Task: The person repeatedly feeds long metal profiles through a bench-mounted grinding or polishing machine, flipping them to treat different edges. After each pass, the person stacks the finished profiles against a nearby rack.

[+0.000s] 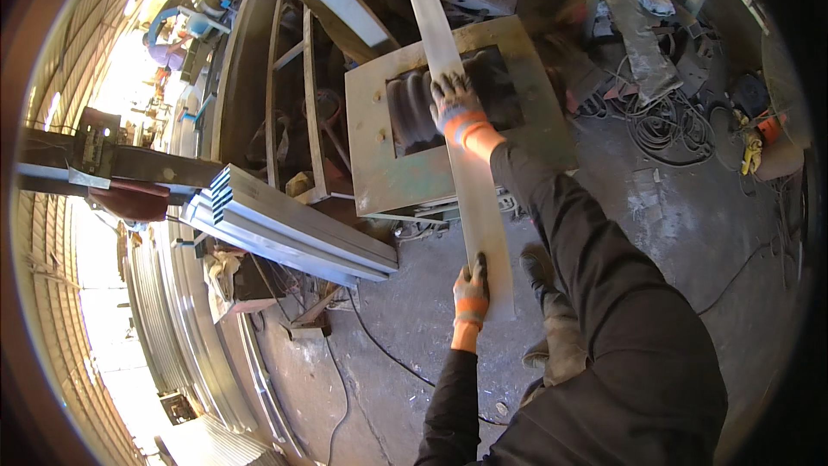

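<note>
A long flat metal bar (477, 198) lies lengthwise in front of me, passing over a metal cabinet (388, 174) with a square opening on top. Ribbed dark rollers (412, 112) show inside that opening, partly covered by the bar. My left hand (471, 295), in a grey and orange glove, grips the bar's left edge close to its near end, thumb on top. Farther along, my right hand (457, 103) is laid on the bar's upper face above the opening, its gloved fingers stretched forward. Whether the bar touches the rollers I cannot tell.
Stacked rectangular metal tubes (302, 224) slant at the cabinet's left, beside a metal rack frame (312, 95). Coiled cable (668, 129) lies on the right-hand floor. A dark cable (384, 349) crosses the floor near my feet. Scrap sheets (642, 43) lean behind.
</note>
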